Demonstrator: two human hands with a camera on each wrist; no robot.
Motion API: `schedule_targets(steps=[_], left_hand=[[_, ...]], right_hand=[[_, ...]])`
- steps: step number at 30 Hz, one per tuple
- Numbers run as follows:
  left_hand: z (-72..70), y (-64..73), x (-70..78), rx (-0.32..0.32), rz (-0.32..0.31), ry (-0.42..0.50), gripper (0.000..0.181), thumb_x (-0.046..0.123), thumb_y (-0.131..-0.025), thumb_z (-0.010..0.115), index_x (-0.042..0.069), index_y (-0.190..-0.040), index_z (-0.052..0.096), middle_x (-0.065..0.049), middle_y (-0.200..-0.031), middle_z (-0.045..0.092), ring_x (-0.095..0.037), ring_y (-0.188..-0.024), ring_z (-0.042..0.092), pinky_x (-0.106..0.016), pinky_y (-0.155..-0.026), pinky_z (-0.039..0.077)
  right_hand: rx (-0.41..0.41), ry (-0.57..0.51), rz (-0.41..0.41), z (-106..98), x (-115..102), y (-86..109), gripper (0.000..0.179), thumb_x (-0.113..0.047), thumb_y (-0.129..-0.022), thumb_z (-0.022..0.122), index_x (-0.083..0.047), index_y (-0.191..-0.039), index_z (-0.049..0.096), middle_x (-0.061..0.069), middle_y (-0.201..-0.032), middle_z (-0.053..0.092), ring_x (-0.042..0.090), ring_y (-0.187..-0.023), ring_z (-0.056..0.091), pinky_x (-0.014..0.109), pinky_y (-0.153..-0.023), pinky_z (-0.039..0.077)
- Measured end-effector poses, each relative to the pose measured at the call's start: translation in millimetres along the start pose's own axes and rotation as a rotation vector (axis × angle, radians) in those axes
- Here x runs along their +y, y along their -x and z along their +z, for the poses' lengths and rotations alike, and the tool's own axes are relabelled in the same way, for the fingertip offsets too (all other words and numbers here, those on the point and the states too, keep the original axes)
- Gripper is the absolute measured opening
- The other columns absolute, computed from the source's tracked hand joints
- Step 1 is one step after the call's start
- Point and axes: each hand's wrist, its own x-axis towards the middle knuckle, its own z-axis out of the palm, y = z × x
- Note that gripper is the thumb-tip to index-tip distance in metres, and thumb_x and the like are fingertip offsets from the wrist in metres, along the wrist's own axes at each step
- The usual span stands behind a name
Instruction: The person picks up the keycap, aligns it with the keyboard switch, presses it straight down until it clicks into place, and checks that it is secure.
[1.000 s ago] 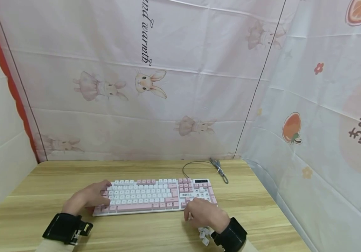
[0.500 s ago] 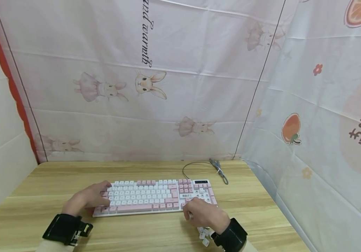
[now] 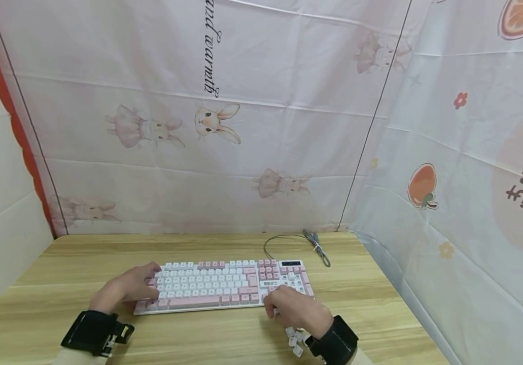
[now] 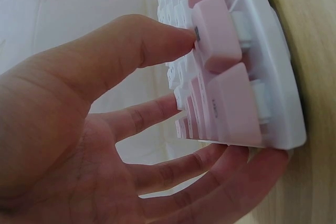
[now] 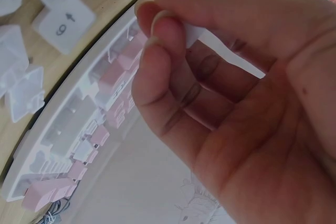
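A pink-and-white keyboard (image 3: 206, 285) lies on the table, with several keycaps off its number pad. My left hand (image 3: 129, 285) holds its left end; in the left wrist view the thumb (image 4: 168, 40) lies on a pink key and the other fingers reach the side edge. My right hand (image 3: 295, 306) is over the front right corner, fingers bent together. In the right wrist view its fingertips pinch a white keycap (image 5: 193, 34), mostly hidden by the fingers. Several loose white keycaps (image 3: 297, 350) lie by the right wrist; one keycap (image 5: 64, 23) shows a 9 and an arrow.
The keyboard's grey cable (image 3: 318, 248) lies bundled behind it on the wooden table (image 3: 188, 337). A printed cloth (image 3: 243, 66) hangs along the back and right, close to the table's edges. Black camera straps sit on both wrists.
My right hand has shifted very slightly left at the keyboard's front right corner, its fingers still bent together. The left hand and the keyboard stay where they were.
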Motion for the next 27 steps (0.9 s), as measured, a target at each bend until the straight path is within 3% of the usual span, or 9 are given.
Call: schedule_targets(steps=[11,19,27], left_hand=[[0.8,1.1,0.2,-0.001,-0.004,0.009,0.071,0.019,-0.085,0.076,-0.001,-0.145,0.044,-0.036,-0.146,0.047,-0.035,-0.102,0.056,-0.038,-0.065,0.054],[1.0,0.3,-0.7,-0.006,0.002,0.007,0.070,0.019,-0.086,0.076,-0.001,-0.145,0.044,-0.036,-0.146,0.047,-0.036,-0.103,0.055,-0.039,-0.066,0.054],[0.7,-0.1,0.2,0.000,-0.002,0.004,0.070,0.018,-0.086,0.076,0.000,-0.145,0.045,-0.035,-0.146,0.047,-0.036,-0.104,0.055,-0.039,-0.067,0.054]], right_hand=[[0.011,-0.019,0.000,-0.7,0.7,-0.5,0.022,0.007,-0.081,0.073,-0.015,-0.085,0.073,-0.009,-0.083,0.069,0.000,-0.069,0.049,0.016,-0.065,0.045],[0.045,-0.021,-0.006,-1.2,2.0,0.5,0.025,0.010,-0.079,0.071,-0.013,-0.085,0.073,-0.006,-0.090,0.069,0.000,-0.075,0.051,0.016,-0.067,0.046],[0.021,-0.030,-0.001,-2.0,1.9,0.2,0.023,0.008,-0.082,0.071,-0.011,-0.091,0.078,-0.004,-0.094,0.074,0.002,-0.080,0.060,0.016,-0.071,0.050]])
